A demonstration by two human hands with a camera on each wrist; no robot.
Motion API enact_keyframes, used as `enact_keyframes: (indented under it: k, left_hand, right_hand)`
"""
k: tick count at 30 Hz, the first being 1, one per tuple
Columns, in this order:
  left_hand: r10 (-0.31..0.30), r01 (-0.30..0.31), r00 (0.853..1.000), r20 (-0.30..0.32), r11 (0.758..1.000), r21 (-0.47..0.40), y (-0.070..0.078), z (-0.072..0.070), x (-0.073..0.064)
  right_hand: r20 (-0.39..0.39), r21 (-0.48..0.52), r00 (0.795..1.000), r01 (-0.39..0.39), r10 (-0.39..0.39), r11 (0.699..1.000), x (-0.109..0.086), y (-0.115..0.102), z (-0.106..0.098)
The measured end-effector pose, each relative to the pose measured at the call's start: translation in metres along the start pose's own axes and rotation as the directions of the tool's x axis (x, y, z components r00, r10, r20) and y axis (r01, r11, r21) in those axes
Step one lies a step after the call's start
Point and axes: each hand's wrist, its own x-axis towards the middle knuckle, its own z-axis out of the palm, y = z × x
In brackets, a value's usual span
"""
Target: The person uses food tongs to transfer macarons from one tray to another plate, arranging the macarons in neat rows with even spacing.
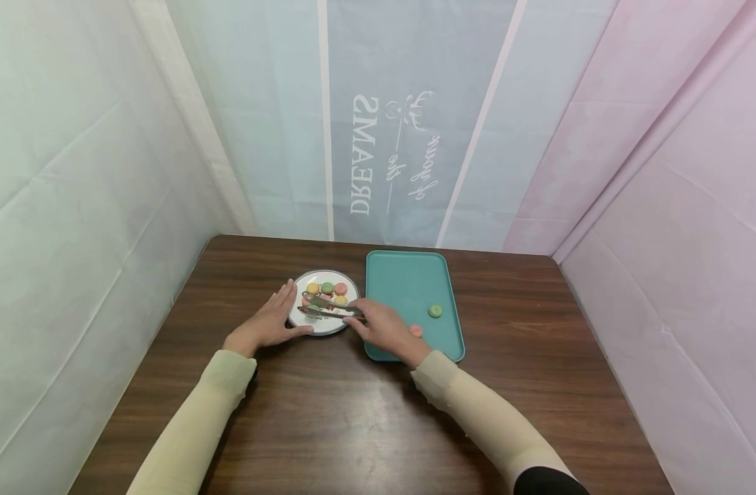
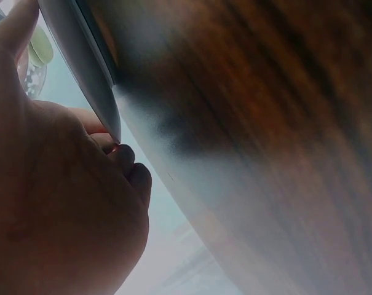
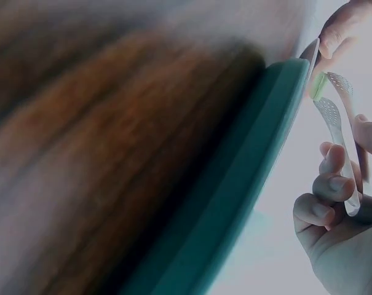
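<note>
A white plate [image 1: 306,328] with a dark rim line holds several yellow, green and pink macarons. My left hand [image 1: 269,323] rests against its left edge, fingers and thumb spread along the rim; in the left wrist view the hand touches the plate's side [image 2: 81,67]. From the right, my right hand [image 1: 384,330] grips metal tongs [image 1: 337,306], whose tips are over the plate. Seen from the right wrist, a green macaron [image 3: 319,86] is between or right beside the perforated tong tips; whether they pinch it I cannot tell.
A teal tray [image 1: 399,275] lies right of the plate, partly under my right forearm. On it sit a green macaron [image 1: 436,311] and a pink macaron [image 1: 416,331]. The brown wood table [image 1: 353,426] is bounded by fabric curtains [image 1: 279,137] at the back and sides.
</note>
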Motion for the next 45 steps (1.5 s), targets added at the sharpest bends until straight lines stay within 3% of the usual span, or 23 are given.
enact_keyframes:
  k: [45]
  left_hand:
    - [0.014,-0.014,0.999,0.043,1.000,-0.013,-0.008,-0.016,0.005]
  right_hand:
    - [0.087,-0.036,0.994,-0.059,0.062,0.998,0.025,-0.018,0.009]
